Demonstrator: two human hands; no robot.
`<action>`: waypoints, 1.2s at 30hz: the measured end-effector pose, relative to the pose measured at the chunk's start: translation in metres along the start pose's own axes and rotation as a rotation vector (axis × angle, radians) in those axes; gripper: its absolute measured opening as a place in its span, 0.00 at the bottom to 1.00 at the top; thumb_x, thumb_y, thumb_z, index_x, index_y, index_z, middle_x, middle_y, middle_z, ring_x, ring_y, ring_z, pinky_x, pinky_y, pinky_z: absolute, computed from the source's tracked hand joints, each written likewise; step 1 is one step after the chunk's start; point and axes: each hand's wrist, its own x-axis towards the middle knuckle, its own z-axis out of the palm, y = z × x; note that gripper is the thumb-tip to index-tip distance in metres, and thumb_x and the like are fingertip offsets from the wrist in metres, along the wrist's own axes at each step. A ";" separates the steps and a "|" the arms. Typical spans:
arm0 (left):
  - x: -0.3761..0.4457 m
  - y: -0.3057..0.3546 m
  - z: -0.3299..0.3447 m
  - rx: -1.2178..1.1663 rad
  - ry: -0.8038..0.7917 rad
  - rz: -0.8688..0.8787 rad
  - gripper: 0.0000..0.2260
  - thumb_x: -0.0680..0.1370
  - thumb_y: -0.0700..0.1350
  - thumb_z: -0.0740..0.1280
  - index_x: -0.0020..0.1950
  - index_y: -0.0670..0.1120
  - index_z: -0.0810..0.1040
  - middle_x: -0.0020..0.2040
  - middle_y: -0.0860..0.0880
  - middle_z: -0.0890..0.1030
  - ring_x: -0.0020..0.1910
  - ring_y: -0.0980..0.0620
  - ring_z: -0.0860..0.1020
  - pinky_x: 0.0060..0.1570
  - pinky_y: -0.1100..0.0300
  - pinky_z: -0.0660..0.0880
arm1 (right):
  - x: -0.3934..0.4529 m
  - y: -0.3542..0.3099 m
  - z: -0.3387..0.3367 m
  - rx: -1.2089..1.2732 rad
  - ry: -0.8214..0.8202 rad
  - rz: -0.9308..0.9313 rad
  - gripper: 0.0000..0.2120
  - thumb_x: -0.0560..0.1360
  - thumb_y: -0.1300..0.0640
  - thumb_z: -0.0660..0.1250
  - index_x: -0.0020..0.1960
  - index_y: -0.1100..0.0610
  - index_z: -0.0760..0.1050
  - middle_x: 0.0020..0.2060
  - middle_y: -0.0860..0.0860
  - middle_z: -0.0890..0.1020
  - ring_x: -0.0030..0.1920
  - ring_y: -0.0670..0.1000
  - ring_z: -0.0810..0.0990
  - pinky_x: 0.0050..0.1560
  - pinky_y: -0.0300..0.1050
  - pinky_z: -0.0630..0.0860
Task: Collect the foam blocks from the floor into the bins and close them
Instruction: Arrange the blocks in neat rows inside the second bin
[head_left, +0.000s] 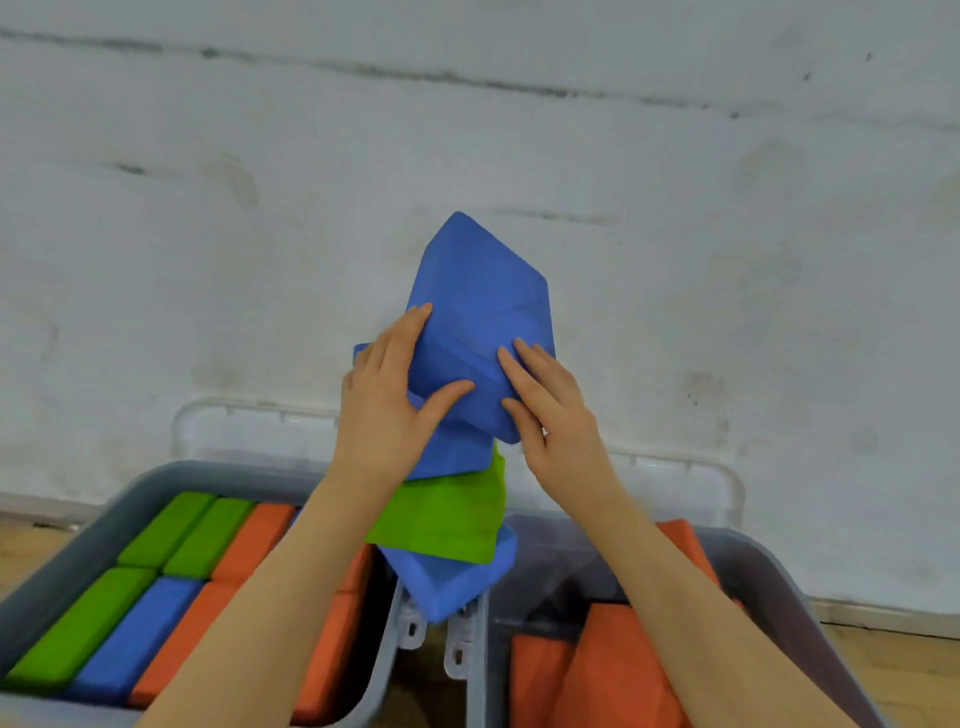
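A: What are the hands carrying at the centre of the frame?

B: A loose stack of foam blocks. The left hand (387, 410) is gripping the top blue block (480, 317) from its left side, thumb lying across the face; the right hand (553, 415) is pressing flat, fingers spread, against the block's lower right edge. A second blue block (452, 457) is showing beneath, then a green block (447, 514), then a bottom blue block (457, 577). The stack is hanging above the gap between two bins.

A: And what are the bins holding?

B: The left bin (109, 514), at the lower left, is lying open and nearly full: green blocks (171, 530) at its left, one blue block (135, 639) below them, orange blocks (249, 545) running toward its right wall. The right bin (795, 587), at the lower right, is holding only orange blocks (613, 670), some tilted.

A: What is standing behind them?

B: Two clear lids (249, 426) are leaning against the pale wall (467, 130); latches (457, 649) are hanging between the bins over the wooden floor (904, 670).
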 end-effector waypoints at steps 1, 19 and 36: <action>-0.001 -0.007 -0.008 -0.016 0.018 -0.036 0.31 0.71 0.58 0.67 0.71 0.49 0.66 0.68 0.51 0.71 0.64 0.52 0.70 0.64 0.52 0.68 | 0.006 -0.006 0.009 0.002 0.004 -0.019 0.19 0.79 0.59 0.58 0.69 0.61 0.69 0.67 0.58 0.71 0.68 0.56 0.67 0.71 0.41 0.61; -0.017 -0.057 -0.031 0.575 0.042 0.054 0.24 0.75 0.56 0.58 0.64 0.41 0.75 0.66 0.40 0.73 0.61 0.35 0.72 0.56 0.42 0.70 | 0.016 -0.029 0.049 -0.166 -0.095 0.054 0.20 0.77 0.52 0.58 0.67 0.54 0.73 0.65 0.55 0.74 0.62 0.61 0.72 0.61 0.55 0.73; -0.075 0.001 0.142 0.167 -0.403 0.341 0.18 0.74 0.49 0.58 0.58 0.43 0.79 0.56 0.46 0.80 0.53 0.43 0.76 0.53 0.54 0.63 | -0.120 0.070 -0.065 -0.365 -0.150 0.567 0.16 0.77 0.53 0.59 0.61 0.54 0.77 0.56 0.49 0.80 0.57 0.53 0.76 0.54 0.47 0.73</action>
